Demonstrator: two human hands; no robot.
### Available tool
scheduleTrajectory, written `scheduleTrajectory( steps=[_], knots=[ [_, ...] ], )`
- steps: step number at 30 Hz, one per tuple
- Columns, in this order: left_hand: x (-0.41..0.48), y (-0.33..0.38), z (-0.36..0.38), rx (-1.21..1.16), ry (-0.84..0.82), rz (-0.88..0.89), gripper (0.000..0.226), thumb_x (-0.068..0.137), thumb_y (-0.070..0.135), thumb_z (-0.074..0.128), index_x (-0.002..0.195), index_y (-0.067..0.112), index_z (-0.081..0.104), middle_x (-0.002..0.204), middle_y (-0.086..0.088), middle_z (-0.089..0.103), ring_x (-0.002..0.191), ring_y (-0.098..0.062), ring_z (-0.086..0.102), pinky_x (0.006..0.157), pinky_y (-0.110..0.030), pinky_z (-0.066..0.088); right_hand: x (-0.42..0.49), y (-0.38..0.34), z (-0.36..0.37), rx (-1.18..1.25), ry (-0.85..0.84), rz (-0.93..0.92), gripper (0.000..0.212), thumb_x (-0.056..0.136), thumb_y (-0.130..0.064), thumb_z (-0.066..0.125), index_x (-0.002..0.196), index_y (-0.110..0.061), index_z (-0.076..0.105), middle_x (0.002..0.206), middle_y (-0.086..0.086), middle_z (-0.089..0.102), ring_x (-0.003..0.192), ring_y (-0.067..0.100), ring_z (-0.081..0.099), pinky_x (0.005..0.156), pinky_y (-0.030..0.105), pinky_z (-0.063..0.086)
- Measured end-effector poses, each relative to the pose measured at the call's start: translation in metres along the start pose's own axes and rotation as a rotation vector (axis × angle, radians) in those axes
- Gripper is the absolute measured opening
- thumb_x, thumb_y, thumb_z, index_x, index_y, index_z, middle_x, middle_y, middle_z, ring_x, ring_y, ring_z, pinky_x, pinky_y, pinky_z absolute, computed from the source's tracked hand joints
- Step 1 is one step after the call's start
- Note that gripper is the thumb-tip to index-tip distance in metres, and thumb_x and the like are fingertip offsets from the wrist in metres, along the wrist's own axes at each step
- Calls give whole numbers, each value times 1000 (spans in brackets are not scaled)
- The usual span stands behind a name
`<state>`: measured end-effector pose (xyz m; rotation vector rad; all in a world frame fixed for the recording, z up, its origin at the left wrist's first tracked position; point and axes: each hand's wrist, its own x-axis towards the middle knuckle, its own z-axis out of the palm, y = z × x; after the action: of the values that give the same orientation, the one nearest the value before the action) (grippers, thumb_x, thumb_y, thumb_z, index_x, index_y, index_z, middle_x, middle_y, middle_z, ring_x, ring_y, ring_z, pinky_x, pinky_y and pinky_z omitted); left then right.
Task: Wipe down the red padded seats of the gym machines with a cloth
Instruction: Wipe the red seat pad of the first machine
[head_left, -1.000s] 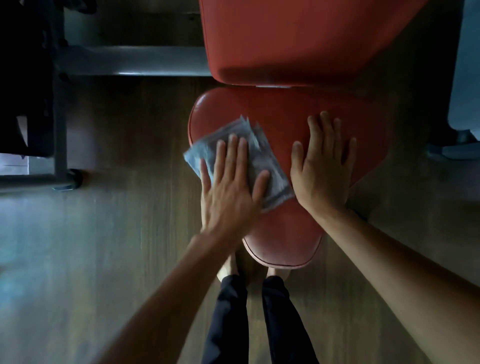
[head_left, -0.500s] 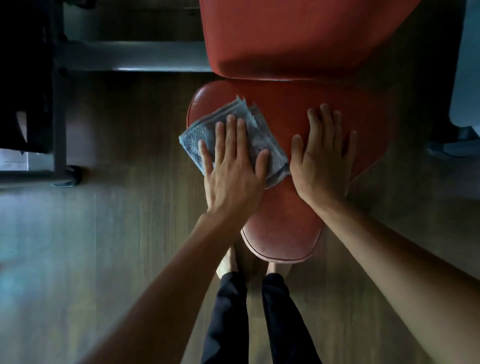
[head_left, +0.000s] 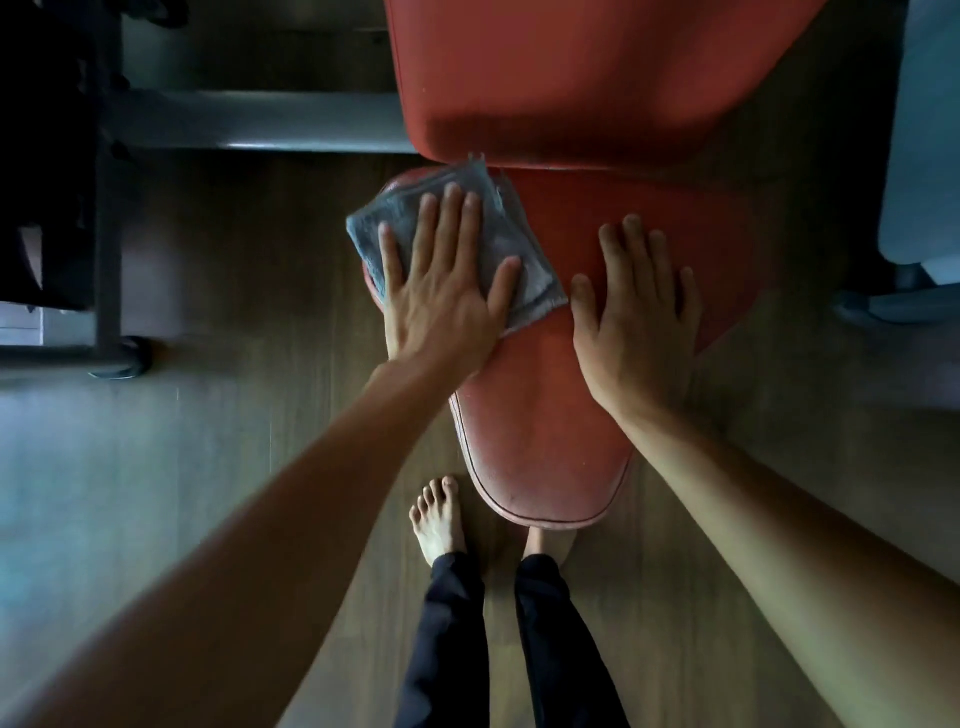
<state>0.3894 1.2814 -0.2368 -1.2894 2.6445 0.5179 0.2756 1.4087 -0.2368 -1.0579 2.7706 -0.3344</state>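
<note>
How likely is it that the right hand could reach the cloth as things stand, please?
Probably yes: the right hand lies flat on the seat beside the cloth, only bare padding between them. The left hand presses the cloth down, so it may not slide free.

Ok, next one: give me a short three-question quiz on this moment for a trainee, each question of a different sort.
1. True or false: the left hand presses flat, fingers straight, on the grey cloth.
2. Where does the right hand rest? A. directly on the red seat; B. on the cloth; C. on the wooden floor.
3. Short answer: which end of the seat is the cloth on, the wide end by the back pad or the narrow end by the bare foot?

Key: 1 true; 2 A; 3 the wide end.
</note>
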Motion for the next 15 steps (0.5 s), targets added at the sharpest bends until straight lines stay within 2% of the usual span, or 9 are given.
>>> scheduleTrajectory(
  steps=[4,7,11,15],
  knots=[
    [0,10,2,-64,42,-117,72,103,58,20,160,18,0,168,1,-5,154,-15,-12,123,-46,-13,1,0,-1,23,-38,22,56,102,-47,32,154,-26,31,163,-4,24,151,16,17,120,44,10],
    [-38,25,3,-159,-3,-177,71,103,56,20,159,20,-5,167,4,-12,152,-13,-19,123,-45,-14,3,0,-4,52,-49,18,56,100,-45,36,153,-26,34,163,-4,25,151,17,18,120,45,10],
    [-115,47,0,-298,-115,-92,72,103,57,20,158,24,-12,164,9,-22,148,-8,-28,122,-38,-18,5,0,-7,100,-101,51,56,100,-43,40,153,-28,32,163,-6,22,152,15,14,121,44,7],
    [-148,47,9,-203,-137,27,72,102,62,15,157,26,-12,164,8,-20,150,-10,-26,122,-38,-19,4,9,-10,121,-135,48,56,102,-45,37,155,-30,27,165,-6,17,153,15,9,121,44,4]
  ],
)
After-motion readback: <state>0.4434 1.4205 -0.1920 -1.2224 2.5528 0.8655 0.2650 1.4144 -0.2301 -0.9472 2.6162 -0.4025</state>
